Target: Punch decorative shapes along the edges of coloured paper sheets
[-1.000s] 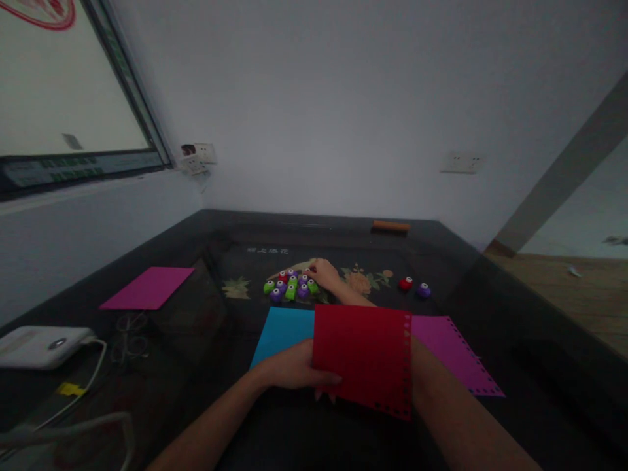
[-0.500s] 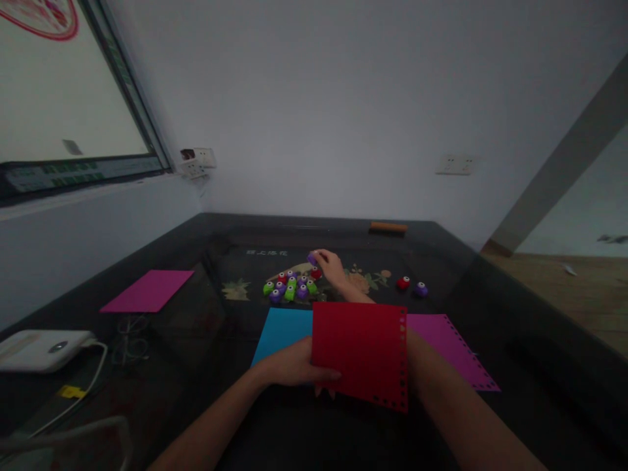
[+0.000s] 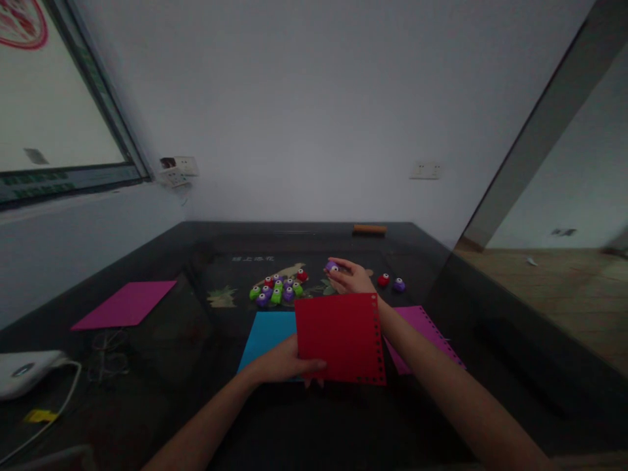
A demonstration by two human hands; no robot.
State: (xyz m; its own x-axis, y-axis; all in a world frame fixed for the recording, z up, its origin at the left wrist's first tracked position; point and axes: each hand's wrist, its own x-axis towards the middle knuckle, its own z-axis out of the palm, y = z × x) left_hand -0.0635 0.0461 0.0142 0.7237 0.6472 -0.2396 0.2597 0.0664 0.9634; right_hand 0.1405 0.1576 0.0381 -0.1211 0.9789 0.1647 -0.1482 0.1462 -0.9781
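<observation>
My left hand [image 3: 282, 361] grips a red sheet of paper [image 3: 336, 333] by its left edge, thumb on top and fingers underneath. Punched holes run along the sheet's right and lower edges. Beyond the paper, my right hand [image 3: 357, 280] pinches a small purple craft punch [image 3: 331, 267] with a round white button. Several more purple, green and red punches [image 3: 277, 292] lie clustered to the left of that hand. To its right sit a red punch [image 3: 383, 280] and a purple punch [image 3: 399, 285].
A blue sheet [image 3: 265, 333] and a hole-edged magenta sheet [image 3: 417, 327] lie partly behind the red paper. Another magenta sheet [image 3: 127, 304] is at left, near a white device [image 3: 29, 366] with a cable. An orange-brown bar [image 3: 369, 229] lies at the table's far edge.
My right hand has drawn the purple punch away from the cluster, rightward and nearer the red paper. The view has shifted slightly to the right; my left hand keeps holding the sheet.
</observation>
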